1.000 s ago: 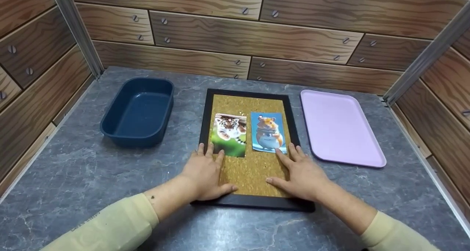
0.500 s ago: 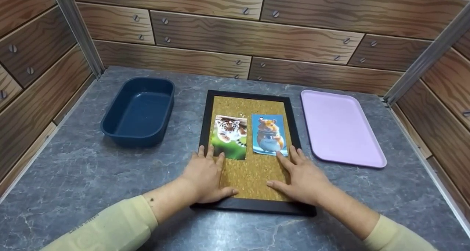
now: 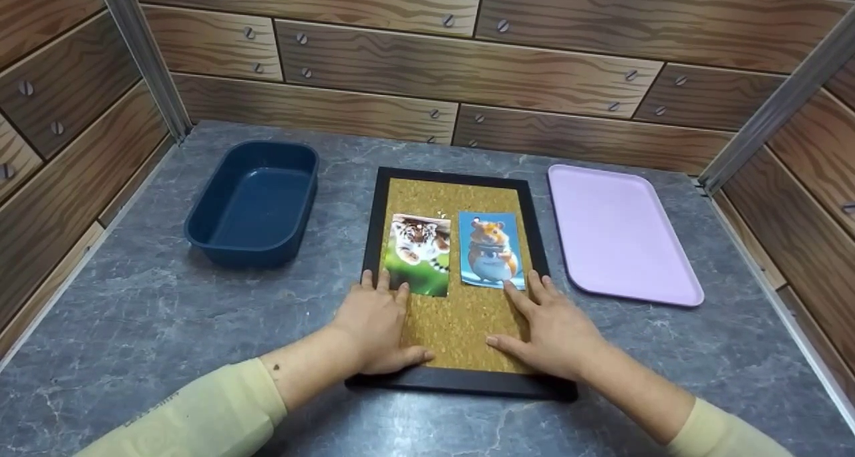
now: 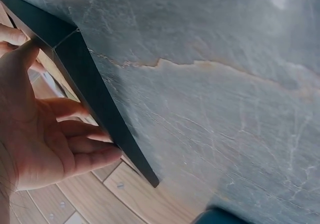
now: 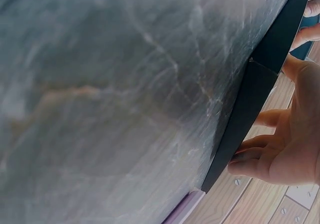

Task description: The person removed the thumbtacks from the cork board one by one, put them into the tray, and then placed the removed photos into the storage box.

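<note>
A cork board in a black frame lies flat on the grey marbled table. Two picture cards are on it side by side: a tiger cub picture on the left and a hamster picture on the right. My left hand rests with spread fingers on the board's left side near its front corner. On the opposite side my right hand lies the same way, its index fingertip at the hamster picture's lower edge. Both wrist views show the fingers along the black frame.
To the left stands a dark blue bin with nothing seen inside. A lilac tray lies to the right of the board. Wood-patterned walls enclose the table at the back and sides.
The board has slid slightly toward the front edge, with both hands and the two pictures moving along with it. Bin and tray stay where they were.
</note>
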The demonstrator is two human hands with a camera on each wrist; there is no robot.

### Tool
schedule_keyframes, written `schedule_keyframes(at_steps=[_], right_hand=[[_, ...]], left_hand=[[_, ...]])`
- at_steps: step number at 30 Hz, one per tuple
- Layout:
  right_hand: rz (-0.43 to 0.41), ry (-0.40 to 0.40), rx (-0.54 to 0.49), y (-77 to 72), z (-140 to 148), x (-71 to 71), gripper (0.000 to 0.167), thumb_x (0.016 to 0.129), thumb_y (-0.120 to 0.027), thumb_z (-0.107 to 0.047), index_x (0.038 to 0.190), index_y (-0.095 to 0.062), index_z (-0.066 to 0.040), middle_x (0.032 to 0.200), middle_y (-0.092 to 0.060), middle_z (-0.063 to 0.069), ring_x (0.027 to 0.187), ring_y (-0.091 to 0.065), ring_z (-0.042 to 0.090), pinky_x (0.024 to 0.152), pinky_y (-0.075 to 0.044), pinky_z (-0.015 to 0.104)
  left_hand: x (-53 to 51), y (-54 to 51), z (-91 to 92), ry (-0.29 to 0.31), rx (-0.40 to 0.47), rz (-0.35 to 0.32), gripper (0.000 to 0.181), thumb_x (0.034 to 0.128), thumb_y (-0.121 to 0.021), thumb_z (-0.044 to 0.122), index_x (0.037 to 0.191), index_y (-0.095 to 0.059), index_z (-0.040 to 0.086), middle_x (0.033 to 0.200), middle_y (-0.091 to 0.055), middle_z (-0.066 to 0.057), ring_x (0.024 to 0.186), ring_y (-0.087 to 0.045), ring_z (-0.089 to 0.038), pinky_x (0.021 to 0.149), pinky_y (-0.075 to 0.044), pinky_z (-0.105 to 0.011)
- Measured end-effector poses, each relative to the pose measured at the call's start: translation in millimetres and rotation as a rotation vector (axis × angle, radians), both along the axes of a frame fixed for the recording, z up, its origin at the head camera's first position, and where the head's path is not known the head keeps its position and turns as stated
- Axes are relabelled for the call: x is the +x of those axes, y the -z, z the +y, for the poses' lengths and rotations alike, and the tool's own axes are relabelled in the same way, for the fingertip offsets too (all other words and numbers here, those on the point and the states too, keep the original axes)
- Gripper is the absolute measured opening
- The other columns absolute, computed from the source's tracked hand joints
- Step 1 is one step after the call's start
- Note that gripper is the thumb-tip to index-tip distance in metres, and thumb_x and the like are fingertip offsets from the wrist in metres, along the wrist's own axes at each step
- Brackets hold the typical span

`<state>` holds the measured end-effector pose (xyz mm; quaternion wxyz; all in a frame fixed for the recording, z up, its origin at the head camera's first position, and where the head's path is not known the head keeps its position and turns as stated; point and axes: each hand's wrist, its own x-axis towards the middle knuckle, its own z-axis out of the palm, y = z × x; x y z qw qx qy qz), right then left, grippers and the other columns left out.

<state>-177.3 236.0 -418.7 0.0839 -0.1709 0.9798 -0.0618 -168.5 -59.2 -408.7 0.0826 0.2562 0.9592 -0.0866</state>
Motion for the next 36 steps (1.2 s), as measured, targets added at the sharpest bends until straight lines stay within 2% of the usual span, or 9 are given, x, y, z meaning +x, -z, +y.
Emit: schedule_keyframes(at_steps=[18,29,36], right_hand=[[-0.002,0.008,0.003,0.3,0.3,6.0,0.105,0.092,-0.051,-0.085,0.164,-0.042,-0.009,0.167,-0.024,0.036,0.151,-0.025,0.059,0.113,-0.036,0.073],[0.002,0.006,-0.015,0.3,-0.1,7.7,0.104,0.093,-0.055,-0.083,0.163,-0.042,-0.008,0.166,-0.024,0.037,0.151,-0.025,0.059,0.113,-0.037,0.073],[0.001,0.006,-0.016,0.3,-0.1,7.5,0.104,0.093,-0.054,-0.083,0.164,-0.042,-0.008,0.166,-0.024,0.037,0.151,-0.025,0.059,0.114,-0.036,0.072]], left_hand=[[4.9,-0.9,2.5,0.003,-0.044,0.001,0.115,0.0918,-0.028,0.093,0.162,-0.039,0.002,0.161,-0.041,-0.027,0.145,-0.042,-0.054,0.118,-0.039,-0.062],[10.2,3.3,1.7,0.031,-0.068,0.089,0.114,0.0943,-0.025,0.090,0.162,-0.040,0.000,0.159,-0.041,-0.033,0.145,-0.043,-0.053,0.117,-0.037,-0.067],[14.5,-0.2,3.0,0.042,-0.064,0.149,0.115,0.0937,-0.033,0.090,0.163,-0.035,-0.002,0.156,-0.042,-0.038,0.143,-0.045,-0.055,0.117,-0.038,-0.066]])
